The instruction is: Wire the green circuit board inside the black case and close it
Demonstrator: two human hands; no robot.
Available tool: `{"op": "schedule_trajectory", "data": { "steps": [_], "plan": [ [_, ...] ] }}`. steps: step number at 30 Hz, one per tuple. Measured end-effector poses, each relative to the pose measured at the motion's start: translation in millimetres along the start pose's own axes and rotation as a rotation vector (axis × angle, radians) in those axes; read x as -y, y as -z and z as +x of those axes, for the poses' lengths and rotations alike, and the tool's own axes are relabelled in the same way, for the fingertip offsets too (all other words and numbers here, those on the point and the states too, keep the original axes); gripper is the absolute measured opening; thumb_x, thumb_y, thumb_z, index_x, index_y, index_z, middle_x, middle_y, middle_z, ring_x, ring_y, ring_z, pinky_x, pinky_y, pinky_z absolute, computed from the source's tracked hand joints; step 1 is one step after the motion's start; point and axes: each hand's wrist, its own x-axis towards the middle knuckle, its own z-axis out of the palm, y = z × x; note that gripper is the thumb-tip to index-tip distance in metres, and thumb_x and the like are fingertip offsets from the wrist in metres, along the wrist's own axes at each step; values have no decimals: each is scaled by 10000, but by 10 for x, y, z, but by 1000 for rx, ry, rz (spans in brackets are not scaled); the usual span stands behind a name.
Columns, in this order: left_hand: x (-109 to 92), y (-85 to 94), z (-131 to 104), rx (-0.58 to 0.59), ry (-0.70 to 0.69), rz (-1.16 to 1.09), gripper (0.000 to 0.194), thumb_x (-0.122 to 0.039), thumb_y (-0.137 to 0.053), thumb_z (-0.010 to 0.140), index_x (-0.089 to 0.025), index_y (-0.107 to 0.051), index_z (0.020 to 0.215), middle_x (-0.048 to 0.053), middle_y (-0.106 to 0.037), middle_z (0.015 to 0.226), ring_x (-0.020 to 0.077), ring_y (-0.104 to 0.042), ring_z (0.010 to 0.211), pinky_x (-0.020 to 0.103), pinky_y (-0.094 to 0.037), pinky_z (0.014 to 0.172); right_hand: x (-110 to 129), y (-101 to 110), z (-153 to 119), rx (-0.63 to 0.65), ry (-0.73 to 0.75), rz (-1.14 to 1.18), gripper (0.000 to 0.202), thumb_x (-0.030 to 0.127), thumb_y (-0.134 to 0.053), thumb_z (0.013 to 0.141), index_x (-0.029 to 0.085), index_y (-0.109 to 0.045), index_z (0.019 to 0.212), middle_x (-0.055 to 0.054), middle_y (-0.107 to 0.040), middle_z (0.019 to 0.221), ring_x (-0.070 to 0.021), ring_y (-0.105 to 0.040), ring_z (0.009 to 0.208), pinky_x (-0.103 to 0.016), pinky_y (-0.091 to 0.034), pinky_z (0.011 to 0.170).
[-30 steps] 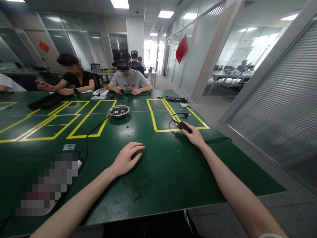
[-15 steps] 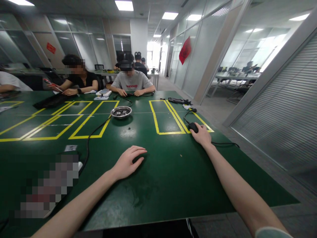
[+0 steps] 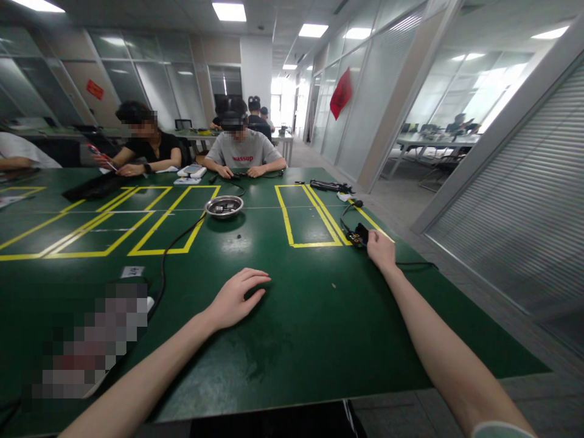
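While the left hand (image 3: 237, 297) is left idle, palm down and slightly cupped over the green table (image 3: 296, 359), with the fingers loosely parted and nothing held, a small black case (image 3: 360, 233) is handled by the right hand (image 3: 382, 248). The fingers of the right hand are drawn together at the case's right edge, where a dark flap appears to be gripped; the exact hold is hidden by the knuckles. Half a second earlier, only a smooth dark shell was shown beneath this hand; now the inside is turned into view, and small coloured parts, too fine to be identified, are exposed. By this change, it may be judged, the case has been opened or its hollow side turned up, so that the inner parts can be reached.

The case is placed at the near edge of the right-hand yellow tape outline (image 3: 314, 245). From it a short lead is run to a black plug (image 3: 358, 204), and a black cable (image 3: 416, 264) is seen to emerge beyond the right hand. Farther out, a folded black stand (image 3: 331, 185) is laid near the far edge, metal parts are held in a steel bowl (image 3: 224, 216), and dark items are handled by a co-worker in grey (image 3: 246, 146) seated opposite.
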Motion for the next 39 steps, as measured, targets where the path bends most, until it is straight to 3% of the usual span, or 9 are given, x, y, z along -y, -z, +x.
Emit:
{"op": "schedule_trajectory", "data": {
  "steps": [3,5,10,12,20,25,29,36,39],
  "plan": [
    [0,5,-1,7,3,1,263,-236,-552,1021,-237,-706,1235,86,-717,1269,229,-672,1173,422,-571,1050,-26,7,17,11,-16,17,488,333,-382,991,113,-713,1273,-113,-764,802,-251,-719,699,-369,-560,795],
    [2,4,-2,14,5,4,264,-230,-550,1022,-230,-705,1235,88,-716,1275,228,-671,1177,421,-568,1053,-19,8,10,10,-5,21,474,341,-441,971,113,-701,1295,-119,-778,881,-246,-729,716,-374,-569,809],
    [5,-2,-1,19,4,12,254,-230,-549,1021,-231,-711,1216,85,-718,1264,227,-673,1169,414,-569,1043,47,1,-42,-17,77,5,493,397,-636,873,143,-703,1290,-160,-704,1320,-322,-657,1223,-420,-519,1040],
    [1,-3,-1,17,3,11,255,-228,-547,1022,-233,-711,1217,84,-715,1271,225,-673,1169,412,-570,1041,65,-2,-54,-29,81,-13,468,404,-641,870,147,-720,1253,-171,-673,1367,-337,-617,1282,-435,-495,1078],
    [-10,5,0,21,-2,12,250,-237,-543,1024,-234,-718,1202,88,-715,1271,231,-675,1167,426,-573,1038,61,18,-88,-52,66,-64,523,460,-679,839,134,-712,1246,-191,-636,1344,-335,-673,1109,-434,-536,973],
    [-4,2,-3,23,2,10,242,-227,-549,1018,-240,-730,1178,84,-717,1269,228,-678,1161,417,-579,1024,81,51,-91,-41,97,-45,363,436,-712,786,158,-801,1003,-151,-664,1182,-283,-687,978,-393,-557,922],
    [-13,8,-4,26,4,10,240,-232,-547,1018,-243,-736,1166,85,-719,1264,230,-679,1156,421,-578,1027,104,84,-76,-37,95,-45,397,397,-710,779,141,-785,1073,-148,-693,1083,-302,-680,1000,-408,-553,938],
    [-18,2,-10,27,0,6,226,-234,-546,1020,-233,-738,1139,84,-720,1258,225,-684,1145,415,-583,1020,83,79,-91,-35,51,-88,493,350,-570,909,127,-684,1334,-216,-687,1284,-371,-678,1089,-492,-535,944],
    [-7,-2,-13,27,1,5,229,-237,-545,1021,-236,-743,1136,84,-722,1249,225,-686,1141,413,-584,1020,63,35,-99,-3,45,-105,450,343,-560,928,183,-704,1324,-188,-719,1257,-371,-696,1061,-495,-543,921]
  ]
}}
